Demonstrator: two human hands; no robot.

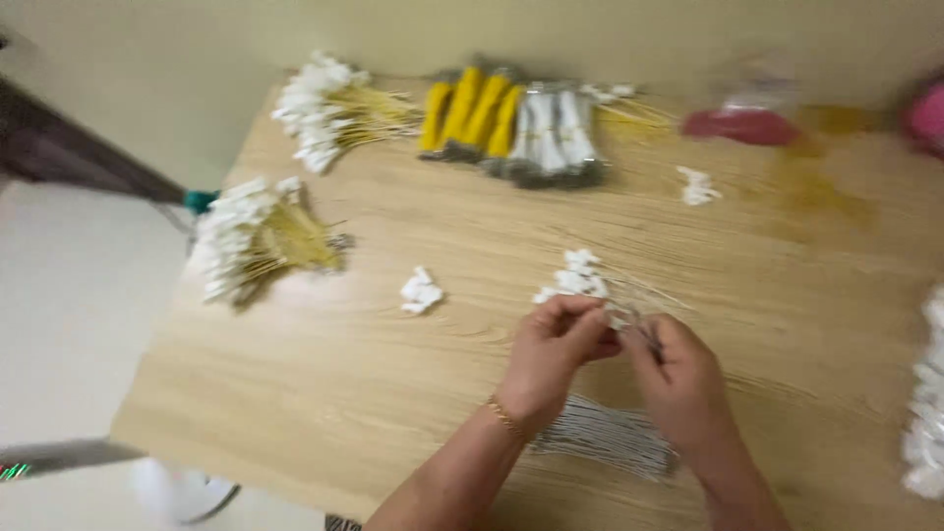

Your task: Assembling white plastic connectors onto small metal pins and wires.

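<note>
From the head camera, both hands meet over the middle of a light wooden counter. The left hand and the right hand have their fingers pinched together on a small bunch of thin sticks with white tips, whose white ends fan out just above the left hand's knuckles. The view is blurred, so the exact grip cannot be told. A gold bracelet sits on the left wrist. Under the wrists lies a flat bundle of thin white sticks.

Farther out, a small white clump lies to the left of the hands. Two fanned heaps of white-tipped sticks rest at the left edge and the far left corner. Along the far edge lie yellow bundles beside white bundles, and another white clump farther right.
</note>
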